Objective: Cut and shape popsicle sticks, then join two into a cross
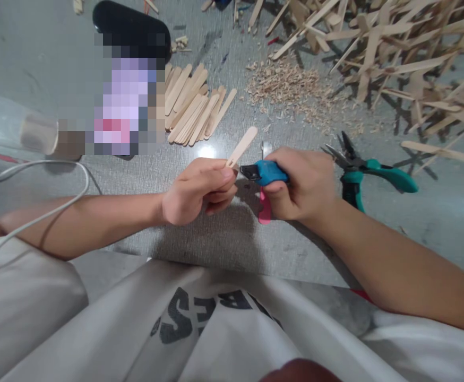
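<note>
My left hand (206, 188) is closed, thumb and fingers pinching a wooden craft stick (243, 146) that points up and to the right. Close to my fingertips the stick shows a notch or split. Wrapped in my right hand (301, 180) is a blue utility knife (271, 172) with a black nose aimed at the stick's lower end. I cannot tell whether the knife touches the stick. Beneath the knife lies a pink-handled tool (264, 207) with a metal end, partly hidden by my hand.
Craft sticks (194, 114) lie bunched beyond my left hand. Wood shavings (291, 87) and a large tangle of sticks (411, 63) spread across the far right. Green-handled pliers (353, 172) rest beside my right hand. A black case (132, 26), a blurred phone (122, 101) and a white cable (86, 180) are left.
</note>
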Demonstrator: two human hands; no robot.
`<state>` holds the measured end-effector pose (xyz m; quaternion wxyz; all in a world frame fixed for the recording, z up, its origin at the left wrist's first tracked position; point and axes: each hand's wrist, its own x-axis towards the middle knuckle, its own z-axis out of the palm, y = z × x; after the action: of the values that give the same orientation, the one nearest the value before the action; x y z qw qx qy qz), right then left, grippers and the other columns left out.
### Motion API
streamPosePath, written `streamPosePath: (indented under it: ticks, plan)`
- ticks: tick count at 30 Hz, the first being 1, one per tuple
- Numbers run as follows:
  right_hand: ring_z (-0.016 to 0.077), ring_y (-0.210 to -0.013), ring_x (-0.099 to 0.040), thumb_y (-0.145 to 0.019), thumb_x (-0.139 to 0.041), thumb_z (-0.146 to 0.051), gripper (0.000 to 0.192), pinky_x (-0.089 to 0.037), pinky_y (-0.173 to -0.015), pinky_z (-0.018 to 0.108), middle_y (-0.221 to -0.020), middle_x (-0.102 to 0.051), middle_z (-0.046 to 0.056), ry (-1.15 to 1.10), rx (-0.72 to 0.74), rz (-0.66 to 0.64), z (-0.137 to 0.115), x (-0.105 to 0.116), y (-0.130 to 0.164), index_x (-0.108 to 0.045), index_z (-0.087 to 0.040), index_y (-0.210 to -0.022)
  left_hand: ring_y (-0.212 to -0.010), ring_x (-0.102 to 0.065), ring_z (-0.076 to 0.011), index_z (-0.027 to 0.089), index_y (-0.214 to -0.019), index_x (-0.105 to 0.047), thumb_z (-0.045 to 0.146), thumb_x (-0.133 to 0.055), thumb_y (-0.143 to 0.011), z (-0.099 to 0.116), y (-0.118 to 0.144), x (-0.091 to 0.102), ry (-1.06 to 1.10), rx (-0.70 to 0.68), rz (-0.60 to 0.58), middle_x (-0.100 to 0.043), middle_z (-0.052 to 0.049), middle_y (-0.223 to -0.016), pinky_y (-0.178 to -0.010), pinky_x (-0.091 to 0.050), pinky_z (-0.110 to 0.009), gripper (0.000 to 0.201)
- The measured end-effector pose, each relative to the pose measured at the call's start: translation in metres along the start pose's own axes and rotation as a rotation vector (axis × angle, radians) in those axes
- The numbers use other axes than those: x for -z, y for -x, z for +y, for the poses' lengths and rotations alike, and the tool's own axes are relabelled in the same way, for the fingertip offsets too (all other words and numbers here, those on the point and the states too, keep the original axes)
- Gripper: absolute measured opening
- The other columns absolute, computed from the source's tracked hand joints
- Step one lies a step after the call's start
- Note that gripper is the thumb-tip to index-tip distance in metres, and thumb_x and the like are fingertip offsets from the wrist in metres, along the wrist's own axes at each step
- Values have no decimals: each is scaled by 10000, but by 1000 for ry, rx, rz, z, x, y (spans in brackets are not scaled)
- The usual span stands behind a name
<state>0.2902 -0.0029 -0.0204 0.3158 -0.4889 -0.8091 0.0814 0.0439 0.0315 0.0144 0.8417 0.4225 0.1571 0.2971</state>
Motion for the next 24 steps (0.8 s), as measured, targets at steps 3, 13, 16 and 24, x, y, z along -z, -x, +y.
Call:
streamPosePath:
  ticks: [3, 13, 16, 24]
  plan:
    - [205, -558, -520, -1163, -161, -905, 818, -294, -568, 416, -691, -634, 51, 11, -27, -25, 0, 0, 0, -588, -274, -864, -443, -332, -66, 246, -676, -423, 558, -848, -1052, -1, 0, 0, 2, 1, 1, -319, 99, -548, -431, -350, -197, 648]
    - [209, -537, -459, -1154, -200, -923, 791, -261, -575, 411, -631, -507, 17, -31, -87, -70, -6, 2, -2, -548, -289, -833, -448, -309, -61, 248, -659, -392, 579, -839, -1057, 2, 0, 0, -3, 34, 7, -290, 98, -544, -426, -335, -196, 685]
    - [208, -528, -429, -1151, -193, -922, 785, -234, -581, 416, -623, -480, 11, -47, -99, -87, -7, 3, -3, -535, -292, -831, -444, -305, -61, 248, -656, -399, 577, -858, -1041, 3, -1, -1, 7, 47, -6, -283, 101, -543, -420, -337, -198, 683]
    - [192, -498, -390, -1184, -218, -878, 711, -226, -565, 415, -633, -514, -3, -53, -78, -79, -5, 6, -2, -471, -297, -862, -440, -286, -60, 257, -645, -374, 599, -823, -1055, 7, -2, -5, 7, 94, 28, -256, 105, -535, -413, -316, -194, 698]
